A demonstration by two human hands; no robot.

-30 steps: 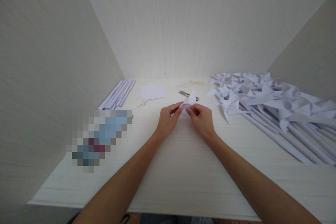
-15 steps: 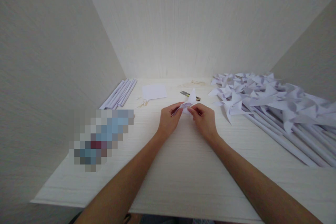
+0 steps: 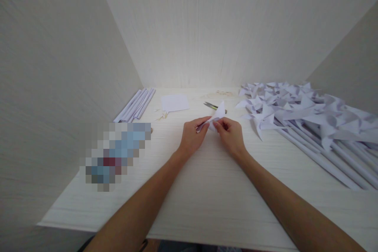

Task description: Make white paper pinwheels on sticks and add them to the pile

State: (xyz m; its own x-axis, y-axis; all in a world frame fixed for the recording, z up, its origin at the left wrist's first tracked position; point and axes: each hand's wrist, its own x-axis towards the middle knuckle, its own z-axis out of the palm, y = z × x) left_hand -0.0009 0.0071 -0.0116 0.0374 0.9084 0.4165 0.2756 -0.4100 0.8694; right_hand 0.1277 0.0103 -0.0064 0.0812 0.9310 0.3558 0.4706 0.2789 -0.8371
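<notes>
Over the middle of the table I hold a white paper pinwheel [image 3: 219, 112] between both hands, one pointed blade standing up. My left hand [image 3: 193, 135] pinches its left side between thumb and fingers. My right hand [image 3: 229, 133] grips it from the right, thumb and forefinger close to the left thumb. The fingers hide much of the folded centre. Just behind the paper lie small scissors [image 3: 210, 105] with dark blades, their handle partly covered by the upright blade.
Many finished paper pinwheels on rolled sticks [image 3: 298, 116] are heaped at the right. Rolled paper sticks [image 3: 136, 104] lie at the back left, near white paper sheets [image 3: 175, 103] and small wooden bits [image 3: 162, 116]. A blurred-out item [image 3: 121, 153] rests at left.
The pinwheel has turned in my fingers: its upright blade now leans further right and looks broader. Both hands stay close together, almost in the same place.
</notes>
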